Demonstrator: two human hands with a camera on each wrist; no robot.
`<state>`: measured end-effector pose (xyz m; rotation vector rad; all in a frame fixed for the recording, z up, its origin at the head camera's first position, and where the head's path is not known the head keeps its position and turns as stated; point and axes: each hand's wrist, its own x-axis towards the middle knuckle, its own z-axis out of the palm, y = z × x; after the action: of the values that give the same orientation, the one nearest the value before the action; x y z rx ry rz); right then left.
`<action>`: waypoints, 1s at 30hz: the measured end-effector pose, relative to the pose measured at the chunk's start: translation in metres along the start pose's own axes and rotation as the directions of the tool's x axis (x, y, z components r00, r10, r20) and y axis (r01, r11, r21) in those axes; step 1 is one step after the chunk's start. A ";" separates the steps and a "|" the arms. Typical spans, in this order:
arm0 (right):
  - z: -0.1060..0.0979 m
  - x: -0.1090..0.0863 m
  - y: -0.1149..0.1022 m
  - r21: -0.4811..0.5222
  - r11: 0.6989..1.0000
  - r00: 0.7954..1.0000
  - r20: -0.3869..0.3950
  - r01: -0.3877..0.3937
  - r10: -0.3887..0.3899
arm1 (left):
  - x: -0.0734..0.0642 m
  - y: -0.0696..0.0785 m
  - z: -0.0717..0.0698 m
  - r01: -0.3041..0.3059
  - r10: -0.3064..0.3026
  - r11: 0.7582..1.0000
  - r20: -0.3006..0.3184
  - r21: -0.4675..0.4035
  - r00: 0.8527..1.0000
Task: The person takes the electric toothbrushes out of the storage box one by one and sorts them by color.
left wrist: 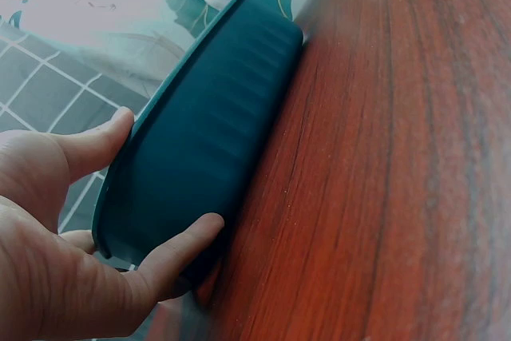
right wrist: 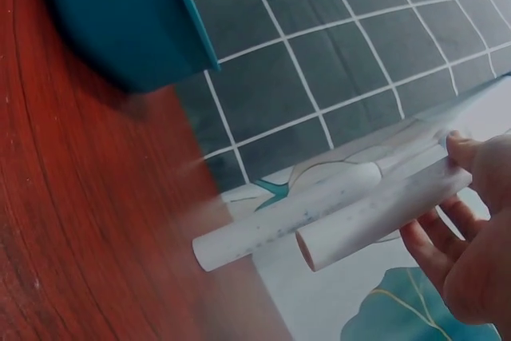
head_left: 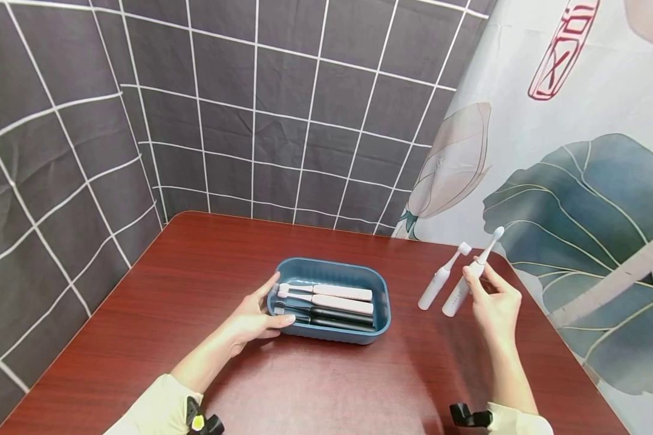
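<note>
A blue plastic bin (head_left: 354, 277) stands on the table, with my left hand (head_left: 253, 317) gripping its left end, thumb and fingers on opposite sides. Inside lie two pale pink electric toothbrushes (head_left: 343, 304) and two black ones (head_left: 340, 315), side by side with heads to the left. To the right of the bin, my right hand (head_left: 495, 302) pinches a white electric toothbrush (head_left: 458, 295) near the top of its handle, brush head up. Just left of it is another white electric toothbrush (head_left: 434, 290), which no fingers touch. The right wrist view shows both white handles (right wrist: 383, 217) close together.
The reddish-brown wooden table (head_left: 326, 380) carries everything. Behind and to the left hangs a dark grey cloth (head_left: 288, 109) with a white grid. A pale curtain with a leaf print (head_left: 593, 199) hangs along the right edge.
</note>
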<state>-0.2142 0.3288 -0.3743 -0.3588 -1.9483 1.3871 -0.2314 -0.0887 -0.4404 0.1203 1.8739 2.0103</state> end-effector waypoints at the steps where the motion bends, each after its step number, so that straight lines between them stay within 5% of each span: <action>1: 0.000 0.000 0.002 -0.011 1.000 1.000 0.000 0.006 -0.006 | 0.000 0.000 0.000 0.001 -0.001 1.000 0.000 -0.001 1.000; 30: 0.001 -0.002 0.026 -0.110 0.983 0.986 0.066 -0.145 0.153 | 0.002 -0.004 -0.001 0.015 -0.015 1.000 -0.022 0.000 1.000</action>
<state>-0.2177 0.3368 -0.3989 -0.5192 -2.0969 1.4127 -0.2330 -0.0888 -0.4449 0.0847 1.8831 2.0087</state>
